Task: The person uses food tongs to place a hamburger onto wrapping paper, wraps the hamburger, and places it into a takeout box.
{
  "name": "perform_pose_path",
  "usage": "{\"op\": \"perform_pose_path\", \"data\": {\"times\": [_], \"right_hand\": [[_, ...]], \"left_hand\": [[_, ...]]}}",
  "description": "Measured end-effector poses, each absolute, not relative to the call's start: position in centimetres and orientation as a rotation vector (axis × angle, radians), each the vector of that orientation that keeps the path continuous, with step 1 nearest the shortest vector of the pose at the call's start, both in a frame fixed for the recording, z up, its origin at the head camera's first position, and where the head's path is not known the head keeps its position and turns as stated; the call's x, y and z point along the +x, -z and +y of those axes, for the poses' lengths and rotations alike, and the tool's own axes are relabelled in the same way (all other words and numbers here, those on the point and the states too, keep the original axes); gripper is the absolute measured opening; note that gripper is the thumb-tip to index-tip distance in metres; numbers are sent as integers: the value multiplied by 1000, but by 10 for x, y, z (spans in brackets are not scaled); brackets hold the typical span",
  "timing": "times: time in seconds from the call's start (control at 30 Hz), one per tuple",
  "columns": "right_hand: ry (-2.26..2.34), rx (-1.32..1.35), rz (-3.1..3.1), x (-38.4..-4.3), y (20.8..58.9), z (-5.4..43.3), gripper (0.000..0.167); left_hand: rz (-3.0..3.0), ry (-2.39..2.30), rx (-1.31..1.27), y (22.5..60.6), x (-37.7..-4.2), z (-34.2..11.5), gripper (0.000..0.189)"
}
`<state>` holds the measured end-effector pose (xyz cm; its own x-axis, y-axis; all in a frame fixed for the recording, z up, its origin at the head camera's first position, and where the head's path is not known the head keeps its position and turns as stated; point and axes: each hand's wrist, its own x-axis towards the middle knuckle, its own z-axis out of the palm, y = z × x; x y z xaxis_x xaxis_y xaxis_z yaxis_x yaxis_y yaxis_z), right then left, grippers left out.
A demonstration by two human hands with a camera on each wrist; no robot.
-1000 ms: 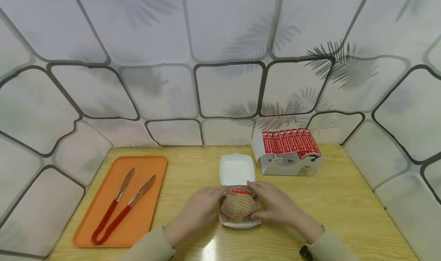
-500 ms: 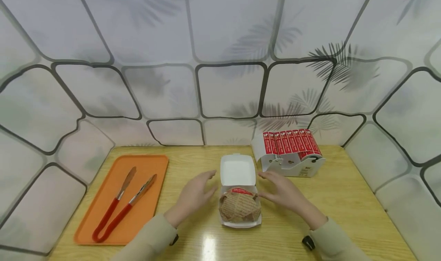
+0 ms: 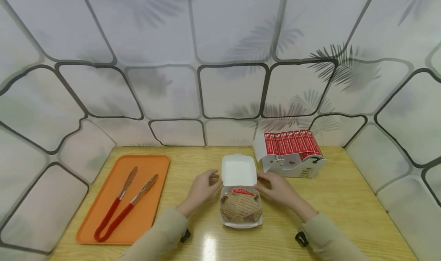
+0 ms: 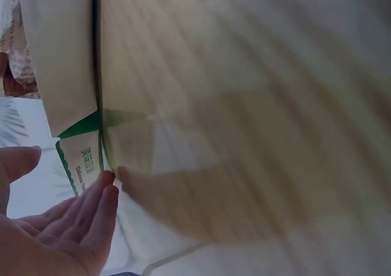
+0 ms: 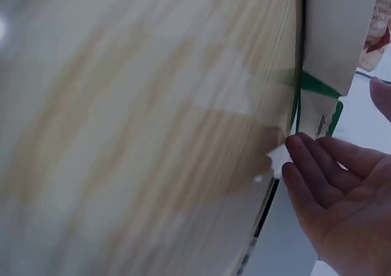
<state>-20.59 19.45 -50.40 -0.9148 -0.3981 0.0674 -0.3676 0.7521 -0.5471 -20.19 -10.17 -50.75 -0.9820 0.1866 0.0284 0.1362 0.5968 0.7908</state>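
Note:
A white burger box stands on the table with its lid raised, the printed outside of the lid showing green in both wrist views. Inside its base sits a burger wrapped in brown printed paper with a red label at the top. My left hand is at the lid's left edge, thumb apart from the fairly straight fingers, whose tips reach its back. On the other side my right hand mirrors it, thumb in front and fingers by the lid's rear corner. Neither hand grips the burger.
An orange tray lies at the left, bearing tongs with red handles. Behind the burger box to the right stands a white holder with a row of red-and-white packets. A patterned backdrop encloses the table.
Both hands have let go of the wrapped burger, drawn apart to its sides, and come in again farther back beside the raised lid. The burger stays in the box's base.

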Motion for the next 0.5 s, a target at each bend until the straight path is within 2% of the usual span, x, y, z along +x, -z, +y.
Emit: {"op": "perform_pose_path", "data": {"times": [0.5], "right_hand": [[1248,-314,2730,-220,516,181,36]], "left_hand": [[2640,-1495,177,512,-215,-90,41]]}}
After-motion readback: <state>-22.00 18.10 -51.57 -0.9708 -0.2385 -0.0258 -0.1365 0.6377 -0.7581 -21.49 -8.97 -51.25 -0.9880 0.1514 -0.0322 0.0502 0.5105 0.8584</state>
